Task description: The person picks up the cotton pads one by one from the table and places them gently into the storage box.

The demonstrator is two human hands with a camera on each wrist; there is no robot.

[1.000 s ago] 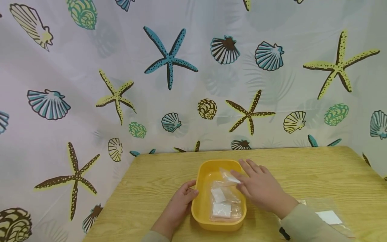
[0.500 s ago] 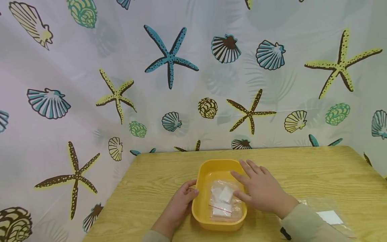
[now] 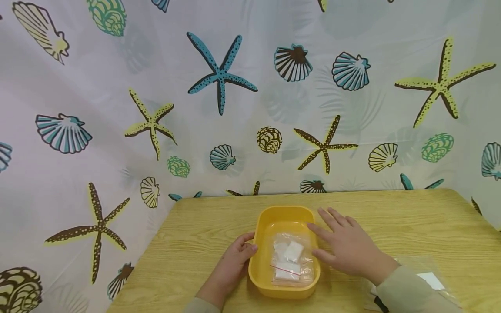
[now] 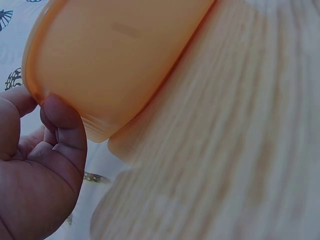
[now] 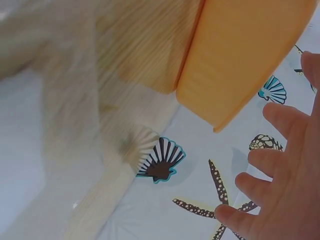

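Observation:
A yellow plastic tub [image 3: 262, 261] stands on the wooden table. Inside it lie several small clear zip bags [image 3: 288, 265] holding white pieces; the topmost shows a red seal line. My left hand [image 3: 237, 256] grips the tub's left rim between thumb and fingers, and the left wrist view has the same grip on the tub [image 4: 120, 55]. Just beyond the tub's right rim hovers my right hand [image 3: 350, 245], its fingers spread and holding nothing. The right wrist view has these spread fingers too, beside the tub wall [image 5: 235, 60].
Under and beside the right forearm lies a larger clear plastic bag [image 3: 415, 263] with a white piece inside. A small black item [image 3: 379, 304] shows near the right sleeve. Behind the table [image 3: 203, 226] hangs a shell-and-starfish curtain [image 3: 250, 100].
My right hand has let go of a small zip bag, which now lies on the others in the tub. The hand then moved slightly right. My left hand kept its grip.

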